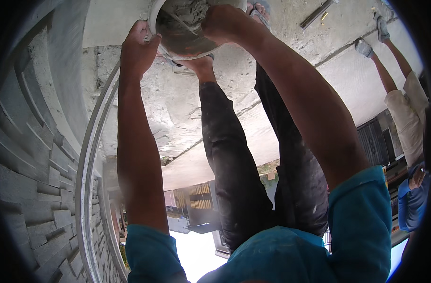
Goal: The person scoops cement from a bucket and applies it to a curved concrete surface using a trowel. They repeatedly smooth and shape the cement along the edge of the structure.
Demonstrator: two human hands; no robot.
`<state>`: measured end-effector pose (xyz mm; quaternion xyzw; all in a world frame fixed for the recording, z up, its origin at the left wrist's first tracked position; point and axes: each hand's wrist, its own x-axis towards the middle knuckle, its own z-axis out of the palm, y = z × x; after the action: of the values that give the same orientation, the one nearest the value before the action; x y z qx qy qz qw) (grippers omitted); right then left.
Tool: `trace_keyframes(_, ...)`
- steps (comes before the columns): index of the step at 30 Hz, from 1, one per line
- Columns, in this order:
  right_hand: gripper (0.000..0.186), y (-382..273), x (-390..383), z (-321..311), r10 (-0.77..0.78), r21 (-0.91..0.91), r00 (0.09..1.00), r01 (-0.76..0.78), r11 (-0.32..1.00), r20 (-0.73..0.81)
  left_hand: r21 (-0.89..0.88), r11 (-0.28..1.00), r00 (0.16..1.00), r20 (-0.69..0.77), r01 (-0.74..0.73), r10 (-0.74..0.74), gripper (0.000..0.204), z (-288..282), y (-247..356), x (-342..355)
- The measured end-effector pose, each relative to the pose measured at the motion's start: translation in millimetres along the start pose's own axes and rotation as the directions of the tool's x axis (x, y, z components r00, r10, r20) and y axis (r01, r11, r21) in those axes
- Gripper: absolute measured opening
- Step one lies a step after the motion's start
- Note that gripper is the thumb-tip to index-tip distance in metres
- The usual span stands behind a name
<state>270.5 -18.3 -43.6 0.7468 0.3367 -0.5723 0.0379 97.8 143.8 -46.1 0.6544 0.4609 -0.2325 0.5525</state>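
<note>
A pale round bucket [196,55] is at the top of the head view, with wet grey mortar [189,12] inside. My left hand [142,41] grips the bucket's left rim, with the thumb over the edge. My right hand [222,23] is closed over the right side of the opening. Whatever it holds is hidden by the fingers. Close to that hand, a thin pale edge or rod [180,21] crosses the mortar; I cannot tell whether the hand holds it.
On the left is a stone-clad wall [41,207], with a long metal straightedge [85,188] in front of it. My feet stand on rough concrete [163,104]. A dark bar [316,14] lies at the upper right. Another person [409,118] stands at the far right.
</note>
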Motion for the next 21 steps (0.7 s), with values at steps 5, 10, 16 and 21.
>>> trace_keyframes(5,0.021,16,-11,-4,-0.266,-0.252,0.964,0.262,0.931,0.019,0.122,0.992,0.998,0.064,-0.019,0.011,0.023,-5,18,5)
trace_keyframes(10,0.017,21,13,15,-0.302,-0.141,0.95,0.31,0.94,0.078,0.145,0.986,0.993,0.1,-0.077,0.063,0.025,-7,19,16)
trace_keyframes(16,0.027,61,-26,-32,-0.187,0.479,0.955,0.056,0.876,0.232,-0.064,0.998,0.995,0.095,0.017,-0.01,0.029,-43,28,11)
trace_keyframes(21,0.027,69,-104,-56,-0.252,0.874,0.944,-0.067,0.481,0.211,-0.065,0.998,0.997,0.08,0.006,-0.001,0.032,-77,37,13)
